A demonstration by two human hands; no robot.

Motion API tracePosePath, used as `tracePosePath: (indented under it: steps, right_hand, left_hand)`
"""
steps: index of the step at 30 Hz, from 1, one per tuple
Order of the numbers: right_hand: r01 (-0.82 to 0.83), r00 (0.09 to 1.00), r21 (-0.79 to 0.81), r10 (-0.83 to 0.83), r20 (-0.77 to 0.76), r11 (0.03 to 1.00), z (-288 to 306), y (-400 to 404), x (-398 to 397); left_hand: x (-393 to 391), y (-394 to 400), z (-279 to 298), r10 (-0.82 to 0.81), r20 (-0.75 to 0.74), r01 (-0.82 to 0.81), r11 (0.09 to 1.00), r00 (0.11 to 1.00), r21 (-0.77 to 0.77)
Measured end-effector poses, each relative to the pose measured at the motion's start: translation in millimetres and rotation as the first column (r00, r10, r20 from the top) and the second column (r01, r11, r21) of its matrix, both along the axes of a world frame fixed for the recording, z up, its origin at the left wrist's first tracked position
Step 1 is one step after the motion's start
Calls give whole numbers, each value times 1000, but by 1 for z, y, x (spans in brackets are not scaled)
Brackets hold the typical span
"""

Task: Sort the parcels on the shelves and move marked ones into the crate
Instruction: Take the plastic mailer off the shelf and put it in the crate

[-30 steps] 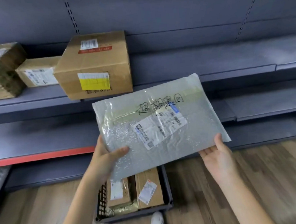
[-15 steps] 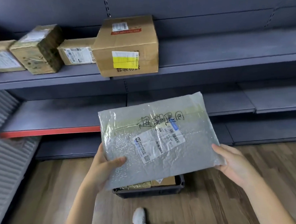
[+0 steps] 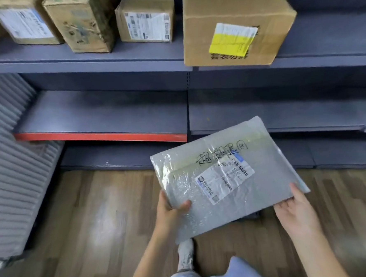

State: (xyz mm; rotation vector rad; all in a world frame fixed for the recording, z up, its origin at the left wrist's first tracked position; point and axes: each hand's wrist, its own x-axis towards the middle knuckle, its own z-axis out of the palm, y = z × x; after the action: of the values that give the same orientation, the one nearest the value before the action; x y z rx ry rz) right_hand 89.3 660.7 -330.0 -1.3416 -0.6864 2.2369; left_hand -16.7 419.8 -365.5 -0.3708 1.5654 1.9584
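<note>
I hold a flat grey bubble-mailer parcel (image 3: 227,178) in front of me, with black handwriting and a white shipping label on its face. My left hand (image 3: 171,211) grips its lower left corner, thumb on top. My right hand (image 3: 293,208) holds the lower right edge, fingers underneath. Only a dark sliver of the crate (image 3: 250,216) shows under the parcel; the rest is hidden. On the upper shelf (image 3: 87,60) stand a large cardboard box (image 3: 235,26) with a yellow label and three smaller boxes: (image 3: 147,19), (image 3: 83,22), (image 3: 24,21).
The middle shelf (image 3: 101,113) with a red front edge lies bare below the boxes. A ribbed grey panel (image 3: 10,161) stands at the left. My shoe (image 3: 186,254) and knee are on the wooden floor (image 3: 93,229) below the parcel.
The view has swung left and down, so the shelf boxes shifted right and look closer. The parcel stays in both hands and now covers nearly all of the crate.
</note>
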Motion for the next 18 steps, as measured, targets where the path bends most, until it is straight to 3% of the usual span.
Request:
tracePosePath:
  steps: [4, 8, 11, 13, 16, 18]
  right_hand:
    - [-189, 979, -62, 183, -86, 980, -15, -50, -18]
    - [-205, 979, -47, 204, -27, 978, -31, -59, -25]
    - [-232, 969, 65, 224, 104, 971, -40, -30, -17]
    - [-336, 927, 124, 304, 221, 934, -43, -3, -6]
    - [-487, 838, 116, 426, 340, 866, -46, 34, 12]
    - [-526, 801, 71, 466, 375, 847, -54, 49, 21]
  left_hand:
    - [-2, 16, -14, -42, 66, 38, 997, 997, 64]
    - [-20, 29, -19, -115, 58, 112, 992, 992, 63]
    - [-40, 30, -28, -125, 25, 127, 988, 992, -91]
    - [-51, 31, -35, -175, -51, 159, 961, 983, -225]
    - [-55, 37, -47, -421, -100, 360, 858, 901, -366]
    - [-47, 46, -53, -563, 38, 559, 806, 825, -196]
